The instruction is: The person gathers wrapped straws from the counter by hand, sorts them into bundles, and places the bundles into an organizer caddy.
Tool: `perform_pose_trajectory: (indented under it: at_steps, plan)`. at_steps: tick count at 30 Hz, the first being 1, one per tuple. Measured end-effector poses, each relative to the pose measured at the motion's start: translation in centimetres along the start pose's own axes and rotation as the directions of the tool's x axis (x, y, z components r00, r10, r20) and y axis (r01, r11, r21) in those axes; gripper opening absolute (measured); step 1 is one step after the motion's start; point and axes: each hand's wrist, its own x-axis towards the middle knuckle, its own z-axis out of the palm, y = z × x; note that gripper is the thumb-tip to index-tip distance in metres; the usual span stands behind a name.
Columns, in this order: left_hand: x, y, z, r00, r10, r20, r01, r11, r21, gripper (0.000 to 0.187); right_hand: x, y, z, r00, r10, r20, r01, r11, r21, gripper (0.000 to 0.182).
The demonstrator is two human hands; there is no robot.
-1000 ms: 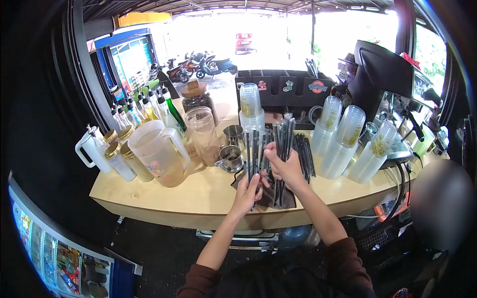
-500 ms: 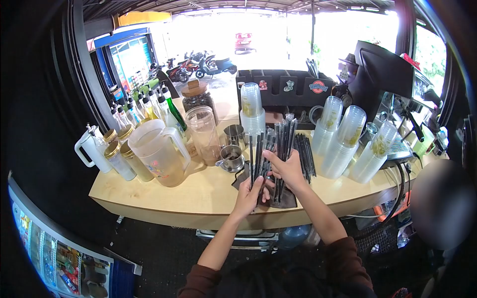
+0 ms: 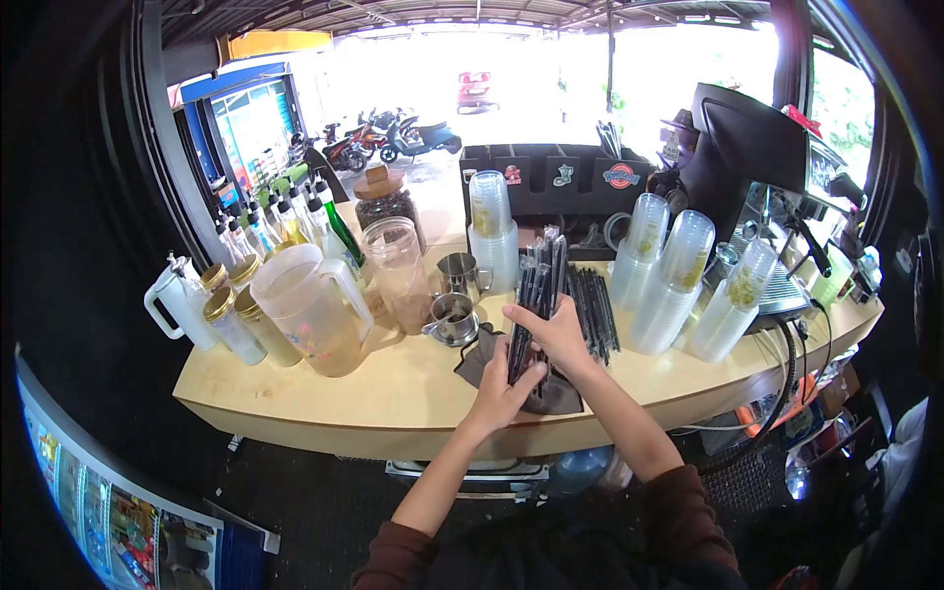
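A bundle of wrapped black straws (image 3: 537, 275) stands nearly upright between my hands, above a dark cloth (image 3: 557, 395) at the counter's front edge. My left hand (image 3: 503, 388) is wrapped round the lower left part of the bundle. Higher up on the right side, my right hand (image 3: 559, 339) grips the same bundle, thumb across its front. More black straws (image 3: 592, 313) lie on the counter just right of my right hand. A metal cup (image 3: 453, 320) is to the left of the bundle.
Left on the wooden counter (image 3: 295, 403) are a plastic pitcher (image 3: 313, 310), a clear container (image 3: 397, 275), jars and bottles. Stacked plastic cups (image 3: 669, 285) stand at the right, near a coffee machine (image 3: 787, 265). A black organizer (image 3: 551, 187) is at the back.
The straws that were split between my two hands are now together in one bundle. My hands have come closer, and my left hand has moved slightly right.
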Motion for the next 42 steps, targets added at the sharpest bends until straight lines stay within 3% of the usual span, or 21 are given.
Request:
perform_pose_trajectory:
  at_steps: [3,4,6,10,12,14,16,18,19,22,24,25,28,30,32,34,36,37,38,40,42]
  plan:
    - [0.3,-0.5,0.1,0.999,0.049,-0.016,-0.045,0.981,0.186,0.059,-0.2,0.1,0.5,0.998,-0.014,-0.062,0.011,0.999,-0.042,0.021]
    - [0.5,-0.8,0.0,0.999,0.049,-0.015,-0.045,0.981,0.186,0.059,-0.3,0.1,0.7,0.995,-0.015,-0.102,0.009,0.999,-0.052,0.023]
    - [0.8,-1.0,-0.2,0.976,0.217,0.010,-0.203,0.896,0.396,0.060,-0.6,0.2,1.1,0.994,0.006,-0.111,-0.006,1.000,-0.002,0.024]
    - [1.2,-1.2,0.1,0.940,0.319,-0.119,-0.253,0.889,0.381,0.045,-0.5,1.7,1.6,0.997,0.029,-0.066,-0.019,0.989,0.147,0.027]
    - [1.1,-2.7,-0.3,1.000,-0.004,-0.024,0.007,0.994,0.108,0.037,-0.3,1.7,2.1,1.000,0.006,-0.007,-0.005,0.980,0.199,0.028]
    - [0.9,-3.8,-0.5,0.997,-0.040,-0.063,0.045,0.996,0.081,0.032,-0.5,1.0,2.5,0.998,0.012,0.063,-0.014,0.999,0.040,0.033]
    - [1.1,-4.4,-1.0,0.992,-0.076,-0.101,0.081,0.995,0.053,0.027,0.1,0.5,2.6,0.991,0.028,0.131,-0.030,0.999,0.012,0.034]
    - [1.3,-4.8,-1.7,0.985,-0.131,-0.115,0.137,0.989,0.054,0.019,1.4,0.2,3.2,0.898,-0.440,0.029,0.440,0.898,0.015,0.034]
    - [1.3,-5.1,-1.9,0.987,-0.081,-0.139,0.088,0.995,0.042,0.016,1.8,-0.3,3.1,0.897,-0.440,0.034,0.440,0.898,0.017,0.034]
    - [1.3,-6.4,-2.4,0.979,-0.152,-0.134,0.161,0.985,0.063,0.017,2.6,-4.3,3.0,0.713,-0.700,0.035,0.682,0.681,-0.268,0.040]
    - [1.2,-5.8,-2.5,0.977,-0.171,-0.123,0.177,0.983,0.040,0.017,3.5,-4.4,2.3,0.540,-0.701,0.465,0.830,0.353,-0.432,0.037]
    - [1.2,-5.6,-2.6,0.976,-0.191,-0.107,0.194,0.981,0.015,0.018,3.7,-3.7,2.1,0.640,-0.497,0.585,0.768,0.432,-0.473,0.032]
    - [1.2,-5.9,-2.5,0.975,-0.157,-0.156,0.151,0.987,-0.055,0.020,2.9,-2.8,2.5,0.675,-0.363,0.643,0.728,0.471,-0.498,0.026]
    - [1.4,-5.2,-2.4,0.975,-0.157,-0.158,0.149,0.987,-0.062,0.020,2.7,-3.1,2.4,0.666,-0.454,0.592,0.743,0.474,-0.472,0.022]
    - [1.7,-4.9,-2.2,0.975,-0.158,-0.155,0.148,0.986,-0.071,0.019,2.8,-3.3,1.8,0.586,-0.522,0.620,0.811,0.388,-0.438,0.026]
    - [2.2,-4.9,-2.1,0.976,-0.149,-0.162,0.142,0.988,-0.053,0.018,3.3,-3.3,1.0,0.566,-0.437,0.699,0.822,0.366,-0.436,0.034]
    - [2.9,-4.1,-1.6,0.977,-0.141,-0.158,0.126,0.987,-0.101,0.018,3.3,-3.9,0.5,0.583,-0.497,0.643,0.803,0.475,-0.361,0.043]
    - [3.2,-4.1,-1.6,0.981,-0.133,-0.141,0.124,0.990,-0.070,0.018,3.2,-4.5,0.1,0.676,-0.490,0.550,0.720,0.597,-0.352,0.049]
    - [3.7,-4.0,-1.6,0.985,-0.125,-0.122,0.121,0.992,-0.041,0.019,3.3,-5.1,-0.5,0.676,-0.497,0.544,0.723,0.590,-0.359,0.049]
    - [5.1,-1.6,-0.7,0.985,-0.151,-0.086,0.142,0.985,-0.097,0.019,3.8,-6.0,-1.8,0.865,-0.293,0.407,0.371,0.920,-0.125,0.053]
    - [7.0,0.1,0.5,0.996,-0.049,-0.078,0.048,0.999,-0.010,0.021,4.6,-7.0,-2.8,0.891,-0.287,0.352,0.346,0.931,-0.118,0.051]
